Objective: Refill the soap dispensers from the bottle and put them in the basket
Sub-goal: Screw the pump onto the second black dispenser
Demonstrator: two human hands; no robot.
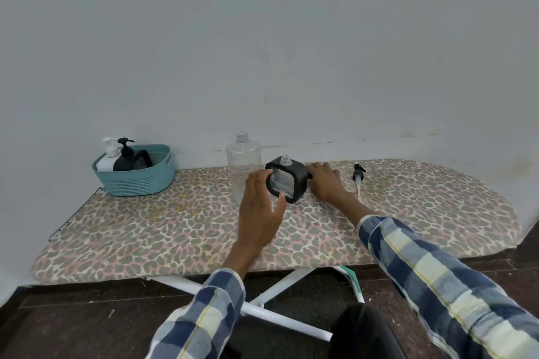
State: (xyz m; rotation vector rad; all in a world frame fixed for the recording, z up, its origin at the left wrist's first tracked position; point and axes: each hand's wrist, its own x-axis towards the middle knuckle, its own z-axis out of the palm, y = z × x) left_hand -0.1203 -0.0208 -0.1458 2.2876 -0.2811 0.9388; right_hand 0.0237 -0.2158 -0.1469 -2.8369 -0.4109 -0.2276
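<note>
At the far left of the tabletop [145, 230], a board covered in leopard-print cloth, stood a teal woven basket [137, 181] close against the wall. Inside it were a white pump dispenser [107, 159] at the left and a black pump dispenser [126, 158] just beside it, both upright, with a dark shape tucked behind the black one that could not be made out.

Nearer the middle, a tall clear bottle [242, 163] stood upright with its threaded neck uncapped. Just in front of it and to its right sat a square dispenser [287, 181] with a black frame and a clear face, its neck open and its body tilted slightly.

The left hand [259, 207] reached to the dispenser's near-left side, fingers spread and lightly curved, thumb tip and forefinger at the frame; its grip was wide, touching rather than closed round the thing. The right hand [323, 181] lay against the dispenser's right side with fingers bent toward the frame; whether that grip actually held it could not be told.

Right of that hand, a black pump head [358, 181] with its pale tube lay flat on the cloth, apart from the dispenser. Both sleeves were blue-and-cream plaid.
</note>
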